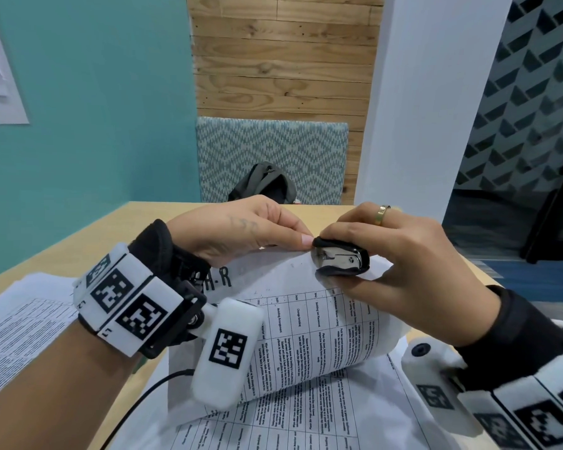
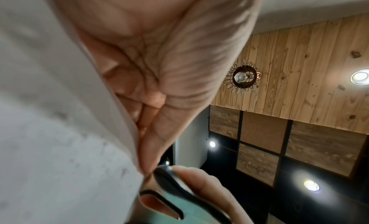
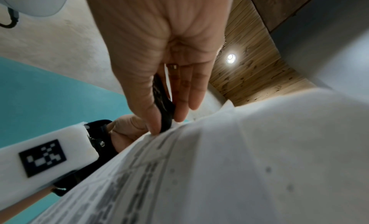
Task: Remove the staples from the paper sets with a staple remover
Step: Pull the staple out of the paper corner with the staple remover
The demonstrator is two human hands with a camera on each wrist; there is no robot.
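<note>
Gripping a black and chrome staple remover between thumb and fingers, the right hand holds it against the top edge of a curled paper set, thumb beneath and fingers curved over the top. A gold ring sits on one finger. The metal jaws point left, toward the other hand, and look drawn together, though the staple itself cannot be made out. In the right wrist view the black tool is wedged between thumb and fingers right at the paper's edge.

The left hand pinches that same upper edge just beside the remover, thumb tip nearly touching the tool's nose, the other fingers folded behind the sheet. From the left wrist view the thumb presses flat against the white paper, with the remover right at its tip.

The held set is lifted off the table and bowed into a roll. Its sheet carries a printed grid of small text; only large letters ending in "H-R" near the top can be read. More printed sheets lie flat underneath, and another stack rests at the left.

Both wrists wear white bands with black square markers. Beyond the table stands a patterned chair with a dark bag on it.
</note>
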